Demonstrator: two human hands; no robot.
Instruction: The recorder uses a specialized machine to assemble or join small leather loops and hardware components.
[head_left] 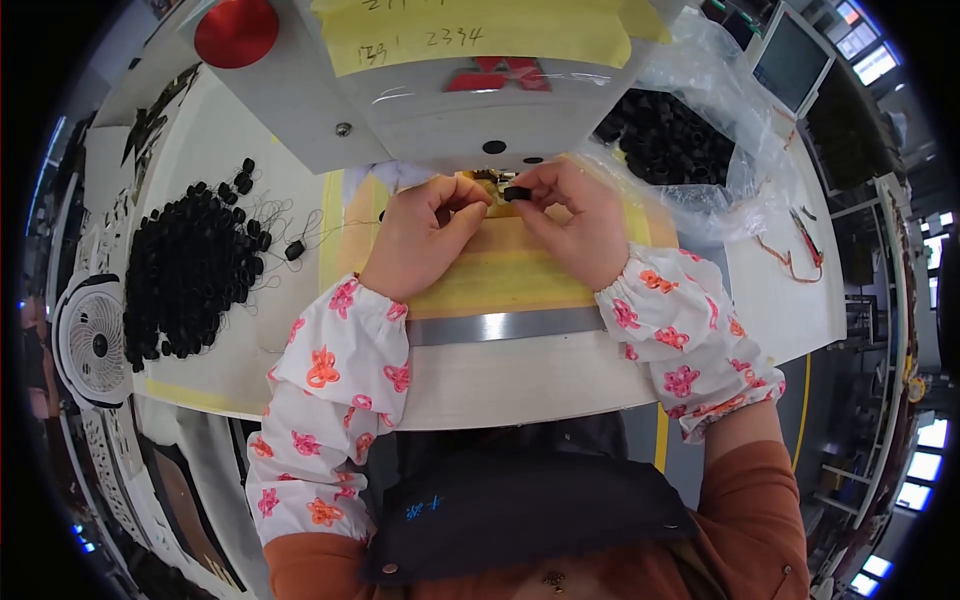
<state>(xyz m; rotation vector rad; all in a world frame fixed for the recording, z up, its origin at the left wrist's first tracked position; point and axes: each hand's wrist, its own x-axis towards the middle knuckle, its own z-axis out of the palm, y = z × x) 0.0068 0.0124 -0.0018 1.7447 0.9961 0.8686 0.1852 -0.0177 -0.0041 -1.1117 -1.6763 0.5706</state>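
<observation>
The right hand (575,225) pinches a small black piece (517,193) in its fingers, right under the grey machine (440,90) (likely so it lines up). The left hand (425,235) curls shut beside it. Far left on the table (500,385) sits a black pile (190,270).

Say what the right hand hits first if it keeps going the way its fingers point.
The right hand points up-left, pinching a small black piece. Straight on, it would likely meet the left hand's fingertips almost at once; past them stands the grey machine head. Depth is unclear.
</observation>
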